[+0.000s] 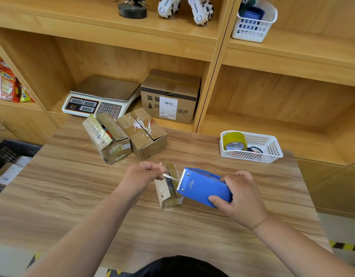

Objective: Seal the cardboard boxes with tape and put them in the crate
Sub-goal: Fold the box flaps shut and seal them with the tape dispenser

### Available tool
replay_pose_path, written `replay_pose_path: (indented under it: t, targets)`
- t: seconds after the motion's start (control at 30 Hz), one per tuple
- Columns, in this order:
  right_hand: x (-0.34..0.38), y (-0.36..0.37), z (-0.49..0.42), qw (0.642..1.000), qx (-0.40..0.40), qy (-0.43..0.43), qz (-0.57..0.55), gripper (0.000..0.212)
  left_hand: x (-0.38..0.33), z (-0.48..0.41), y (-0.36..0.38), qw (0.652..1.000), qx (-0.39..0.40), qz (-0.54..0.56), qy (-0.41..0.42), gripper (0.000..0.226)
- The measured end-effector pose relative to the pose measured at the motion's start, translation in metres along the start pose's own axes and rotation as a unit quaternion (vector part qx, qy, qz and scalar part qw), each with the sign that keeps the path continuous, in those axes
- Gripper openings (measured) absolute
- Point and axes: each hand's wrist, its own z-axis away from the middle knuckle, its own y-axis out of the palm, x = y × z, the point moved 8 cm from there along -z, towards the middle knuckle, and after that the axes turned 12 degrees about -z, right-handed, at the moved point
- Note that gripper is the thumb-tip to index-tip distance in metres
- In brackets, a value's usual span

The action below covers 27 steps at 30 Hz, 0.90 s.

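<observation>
The wooden table (192,226) fills the view, with the black crate (6,150) beyond its edge at nine o'clock. An open-flapped cardboard box (110,140) and a scuffed cardboard box (146,134) stand at eleven o'clock of the small cardboard box (164,192) at centre. The right hand (242,196) clasps the blue tape dispenser (202,186). The left hand (140,174) pinches the tape end (170,176) above the small box. It looks light, stiff and tippy, so grip its side walls.

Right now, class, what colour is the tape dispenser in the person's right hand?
Blue; the tape dispenser shows best in the head view.
</observation>
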Motion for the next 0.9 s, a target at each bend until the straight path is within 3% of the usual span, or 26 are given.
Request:
replay_pose_path:
  t: [0.27,0.47,0.6,0.8,0.9]
  targets:
    - [-0.008,0.001,-0.002,1.0,0.008,0.002,0.029,0.039,0.012,-0.008,-0.005,0.99,0.094,0.005,-0.102,0.013]
    - [0.009,-0.001,-0.017,0.991,0.003,0.0,0.135,0.041,0.012,-0.009,-0.003,0.99,0.089,-0.001,-0.111,0.022]
    - [0.009,0.012,-0.024,0.979,0.054,0.03,0.193,0.045,0.009,-0.01,-0.001,0.994,0.051,-0.019,-0.091,0.008]
    - [0.015,0.02,-0.038,0.962,0.087,0.036,0.256,0.048,-0.002,-0.006,0.003,0.999,-0.025,-0.016,-0.044,0.013]
    - [0.014,0.027,-0.04,0.965,0.129,0.06,0.222,0.046,-0.005,-0.004,0.0,0.991,-0.099,-0.089,-0.015,0.017]
